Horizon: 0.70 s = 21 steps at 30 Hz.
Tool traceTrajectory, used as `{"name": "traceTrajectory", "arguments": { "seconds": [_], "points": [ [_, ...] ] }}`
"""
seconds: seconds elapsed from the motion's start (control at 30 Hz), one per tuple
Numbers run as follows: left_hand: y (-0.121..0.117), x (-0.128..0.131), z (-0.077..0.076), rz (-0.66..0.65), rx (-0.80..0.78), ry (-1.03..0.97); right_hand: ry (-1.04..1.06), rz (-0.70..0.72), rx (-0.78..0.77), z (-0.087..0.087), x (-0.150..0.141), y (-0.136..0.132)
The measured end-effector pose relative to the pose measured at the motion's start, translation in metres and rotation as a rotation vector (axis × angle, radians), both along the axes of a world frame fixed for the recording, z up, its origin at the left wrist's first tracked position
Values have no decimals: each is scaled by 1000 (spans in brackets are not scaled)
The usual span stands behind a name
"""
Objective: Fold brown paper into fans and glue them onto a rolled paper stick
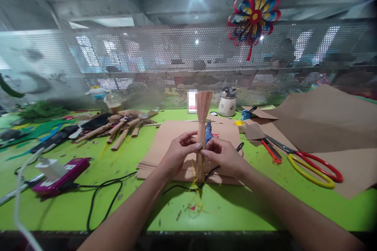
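Upright between my two hands stands a brown paper tube with a fringed, flared top (204, 106). My left hand (184, 149) closes on its lower part from the left, thumb at the front. From the right, my right hand (222, 153) pinches the same part with thumb and fingertips. Yellow strands (194, 182) hang below the tube. Just behind my right hand, a blue glue gun (209, 131) is partly hidden. Beneath lies a stack of brown paper sheets (165, 141).
Red-and-yellow scissors (313, 164) and an orange cutter (271, 152) lie right, beside large brown paper (330, 121). Several rolled paper pieces (120, 137) sit left, near a purple power strip (61, 176) and black cable (110, 182). A flask (227, 102) stands at the back.
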<state>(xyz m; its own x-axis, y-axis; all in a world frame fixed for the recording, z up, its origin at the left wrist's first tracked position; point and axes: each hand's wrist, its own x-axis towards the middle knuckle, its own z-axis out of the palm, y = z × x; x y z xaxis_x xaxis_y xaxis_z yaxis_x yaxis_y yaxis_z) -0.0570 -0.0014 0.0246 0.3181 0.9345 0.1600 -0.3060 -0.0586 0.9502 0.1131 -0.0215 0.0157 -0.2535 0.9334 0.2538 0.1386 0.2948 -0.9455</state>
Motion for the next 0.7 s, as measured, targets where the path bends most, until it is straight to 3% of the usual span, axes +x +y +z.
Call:
{"name": "traceTrajectory", "arguments": {
  "seconds": [0.7],
  "points": [
    [-4,2,3,17,97,15,27,-10,-16,10,0,-6]
  ]
}}
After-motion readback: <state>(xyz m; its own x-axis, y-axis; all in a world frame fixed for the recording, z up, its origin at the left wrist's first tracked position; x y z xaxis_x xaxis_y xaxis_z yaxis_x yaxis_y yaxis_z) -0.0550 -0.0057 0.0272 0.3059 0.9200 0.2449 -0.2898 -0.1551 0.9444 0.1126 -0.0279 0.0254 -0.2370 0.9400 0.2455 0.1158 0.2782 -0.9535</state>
